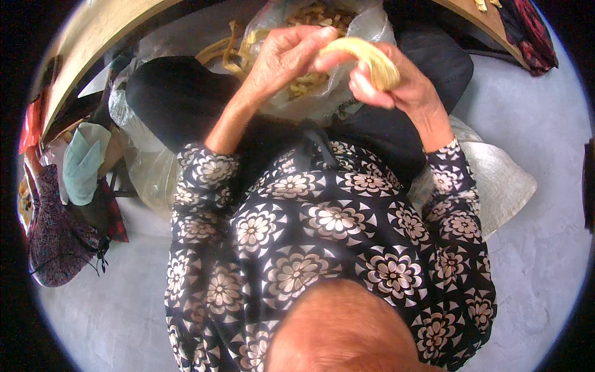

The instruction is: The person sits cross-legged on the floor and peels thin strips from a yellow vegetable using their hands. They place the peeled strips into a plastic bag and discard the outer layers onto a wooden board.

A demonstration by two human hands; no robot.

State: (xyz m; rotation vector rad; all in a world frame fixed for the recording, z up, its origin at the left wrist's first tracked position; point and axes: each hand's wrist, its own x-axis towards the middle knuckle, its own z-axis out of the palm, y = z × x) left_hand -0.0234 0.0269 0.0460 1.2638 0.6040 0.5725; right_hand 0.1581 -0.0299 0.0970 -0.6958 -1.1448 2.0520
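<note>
In the head view, the work lies up at the top, above the crossed legs in dark trousers [180, 93]; the pale-yellow fibre bundle [381, 69] is raised there in the right hand [406, 87], bent in an arc over its fingers, with the fingers and thumb closed around it; the left hand [285, 59] is just beside the bundle's left end, its fingertips drawn narrow, though whether they pinch a strand I cannot tell.

Just behind and below the hands, a clear plastic bag [375, 28] gapes open with tan and yellow pieces [310, 15] inside; loose yellowish strips [230, 53] lie near its left side.

The bundle looks light, soft and bendy, since it curves readily without a visible kink; its surface seems dry and finely ridged lengthwise, so I would expect good friction rather than slipping; single strands may fray or split if pulled sideways; the best hold seems to be around the thick lower part, where the right hand has it, with a light fingertip pinch at the left end, following the grain; hard squeezing would probably flatten it.
</note>
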